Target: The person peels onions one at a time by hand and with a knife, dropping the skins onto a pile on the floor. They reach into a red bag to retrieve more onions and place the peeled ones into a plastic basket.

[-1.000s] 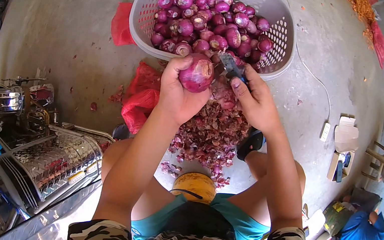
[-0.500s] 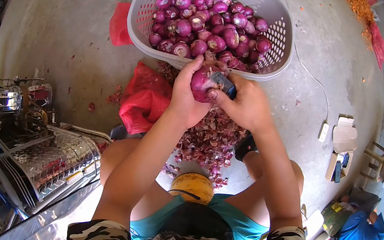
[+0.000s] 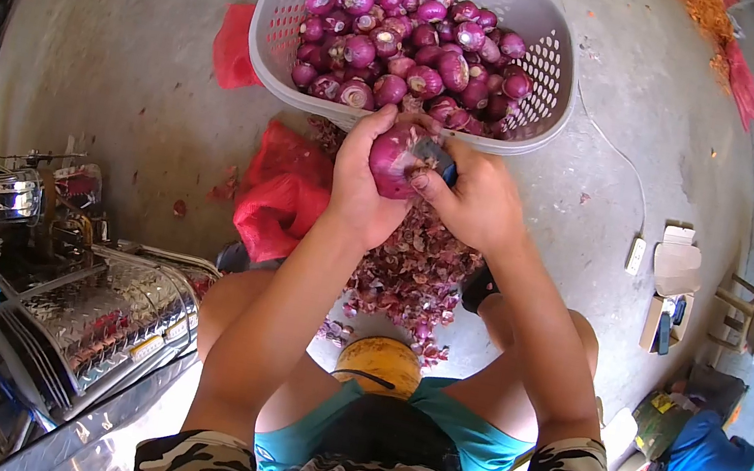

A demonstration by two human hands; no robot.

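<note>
My left hand (image 3: 363,181) is wrapped round a red onion (image 3: 394,161) just below the near rim of the basket. In my right hand (image 3: 480,198) is a small dark blade (image 3: 435,160), held against the onion's right side. The grey plastic basket (image 3: 261,66) holds several purple onions (image 3: 425,82). Under my hands, a heap of dry onion skins (image 3: 410,276) lies on the floor. A red mesh bag (image 3: 279,194) is crumpled to the left of the skins.
Between my legs stands a yellow container (image 3: 378,364). A metal cart-like frame (image 3: 116,302) is at the lower left. To the right are a power strip (image 3: 635,256), an open cardboard box (image 3: 667,319), a wooden stool (image 3: 744,319) and a person in blue (image 3: 707,470).
Both hands and the onion have shifted very slightly left. The grip on the onion and the blade looks the same, and a bit more of the onion's smooth surface shows.
</note>
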